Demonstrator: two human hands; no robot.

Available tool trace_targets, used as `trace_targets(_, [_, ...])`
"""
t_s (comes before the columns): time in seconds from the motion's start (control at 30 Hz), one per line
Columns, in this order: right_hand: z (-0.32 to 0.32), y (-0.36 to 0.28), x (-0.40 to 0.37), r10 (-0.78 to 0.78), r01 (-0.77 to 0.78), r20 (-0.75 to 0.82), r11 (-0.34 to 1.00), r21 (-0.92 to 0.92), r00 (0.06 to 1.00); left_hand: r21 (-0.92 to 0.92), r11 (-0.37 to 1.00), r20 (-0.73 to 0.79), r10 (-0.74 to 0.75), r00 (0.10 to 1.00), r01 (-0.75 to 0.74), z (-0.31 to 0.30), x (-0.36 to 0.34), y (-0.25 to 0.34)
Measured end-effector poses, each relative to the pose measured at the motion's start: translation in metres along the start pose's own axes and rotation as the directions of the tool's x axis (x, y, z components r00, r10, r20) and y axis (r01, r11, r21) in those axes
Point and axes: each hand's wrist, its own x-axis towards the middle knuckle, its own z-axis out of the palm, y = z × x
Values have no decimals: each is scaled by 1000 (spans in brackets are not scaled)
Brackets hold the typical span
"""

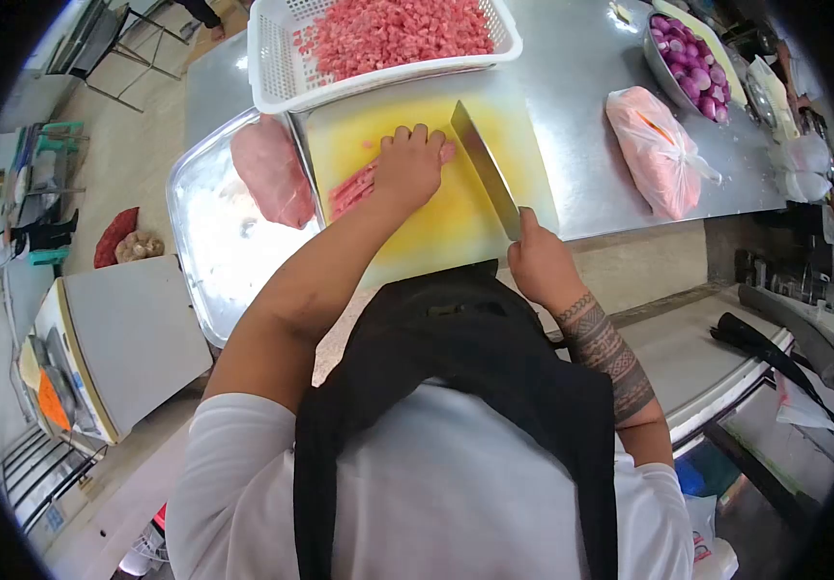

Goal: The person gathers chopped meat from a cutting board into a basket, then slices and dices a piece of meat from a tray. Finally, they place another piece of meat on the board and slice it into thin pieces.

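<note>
Strips of raw meat [351,190] lie on the yellow-stained cutting board [427,237]. My left hand [410,166] is closed over them, fingers curled, with a bit of meat showing at its right side. In my right hand [539,255] is the handle of a cleaver [485,166], whose long blade points away from me, just right of the meat and apart from it. A large piece of raw meat [272,172] rests in the metal tray [206,280] left of the board. Beyond the board, a white basket [378,94] holds diced meat [398,37].
On the metal table [572,126], a tied plastic bag [651,150] of pink contents sits right of the board. Farther right stands a bowl [663,72] of peeled purple onions [692,63]. A white-topped box [132,338] is at the left. A person [26,237] is in the left background.
</note>
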Motion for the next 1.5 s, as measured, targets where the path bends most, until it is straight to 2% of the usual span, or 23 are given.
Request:
trace_targets(0.07, [-16,-13,-6,-5,5,4,1000,-26,1000,-2,1000,0,0,1000,0,-1,1,2])
trace_targets(0.17, [-34,-34,-22,111,-98,103,988,-123,989,11,1000,-40,8,999,-7,4,1,0])
trace_targets(0.27, [-10,-35,-5,85,-75,79,990,-118,993,23,1000,-44,14,999,-13,3,1,-1])
trace_targets(0.37, [7,-33,43,-25,24,-6,996,-84,1000,0,1000,-21,9,1000,-9,2,2,-1])
trace_targets(0.47, [-20,-49,30,47,-46,9,995,-93,999,-13,1000,-21,-3,1000,3,5,0,-3])
trace_targets(0.6, [-32,-65,-6,153,-138,120,982,-128,981,-9,1000,-51,-15,999,14,6,0,-2])
trace_targets(0.7, [26,-37,31,-29,27,-27,998,-65,999,-34,999,-69,-24,997,21,9,2,-4])
trace_targets(0.73, [18,-44,44,-71,70,-45,997,-35,996,-53,998,-62,-31,998,27,8,5,-4])
trace_targets(0.8, [10,-42,63,-70,69,-16,997,-14,997,-91,995,-37,-50,998,47,6,4,-5])
trace_targets(0.9, [-1,-33,50,-2,2,-15,1000,-11,1000,-98,994,48,62,997,-57,-22,7,-23])
trace_targets(0.93, [-4,-30,42,40,-40,7,999,-16,999,-102,990,-28,-96,995,93,-22,5,-34])
trace_targets(1.0, [-5,-29,29,95,-94,43,995,-25,995,-146,915,-168,-396,903,375,-19,-2,-58])
trace_targets(1.1, [-6,-30,22,104,-102,78,994,-28,992,-345,820,2,-486,874,457,-8,-19,-86])
trace_targets(1.13, [-6,-29,23,88,-86,91,996,-27,992,-410,834,13,-401,916,370,-4,-22,-83])
trace_targets(1.17, [-6,-27,23,72,-70,104,997,-26,992,-344,887,21,-321,947,309,1,-26,-79])
trace_targets(1.23, [-9,-22,12,11,-12,34,1000,26,999,-212,961,56,-168,984,176,-10,-29,-58])
trace_targets(1.27, [-11,-20,9,-19,19,-2,999,50,1000,-173,964,26,-201,979,202,-18,-24,-52])
trace_targets(1.33, [-9,-11,9,31,-33,42,999,38,999,-100,962,-33,-259,965,254,-33,-15,-40])
trace_targets(1.43, [-5,-3,17,43,-44,66,999,7,997,-208,973,37,-99,994,105,-14,-5,-24])
trace_targets(1.5, [-9,-6,15,40,-38,81,999,-26,996,-106,988,50,-106,993,111,-7,-7,-12])
